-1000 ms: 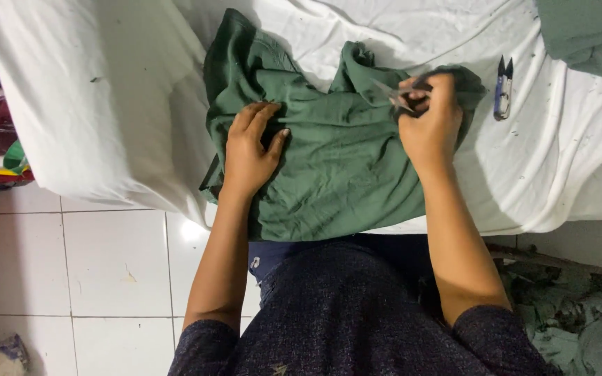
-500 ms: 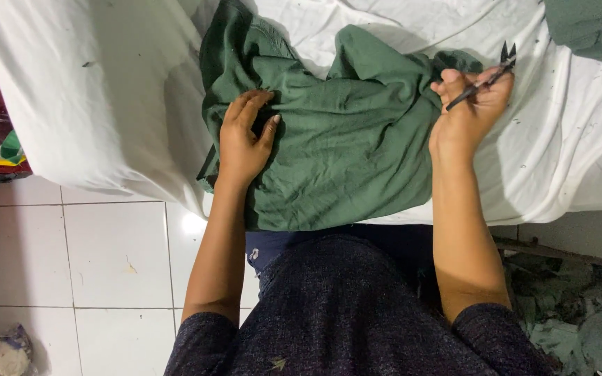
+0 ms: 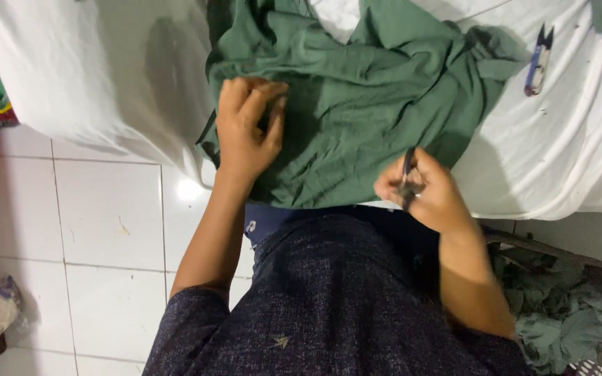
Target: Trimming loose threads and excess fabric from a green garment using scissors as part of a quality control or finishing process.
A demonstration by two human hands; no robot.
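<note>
Bright light is falling from above, washing out the white sheet [image 3: 71, 76] and throwing a glare spot on the floor tiles [image 3: 188, 189]. The right hand [image 3: 423, 191] is smearing with motion blur, casting a soft shadow beside it.

A white-sheeted bed [image 3: 92, 76] carries a crumpled green garment [image 3: 357, 111] under the left fingers [image 3: 256, 104]; a blue thread snipper [image 3: 538, 63] lies well beyond the right fingers [image 3: 402, 177].

— Counted: one crumpled dark-green cotton garment [image 3: 357, 104] on one white-sheeted worktop [image 3: 92, 76]. Two bare hands: left hand [image 3: 245, 129], right hand [image 3: 423, 191].

— Cutters?

— Two: one slim dark tool [image 3: 407, 174] in the right fist, one blue-handled thread snip [image 3: 538, 61] lying apart. Also one heap of green cloth scraps [image 3: 559, 313] on the floor.
</note>
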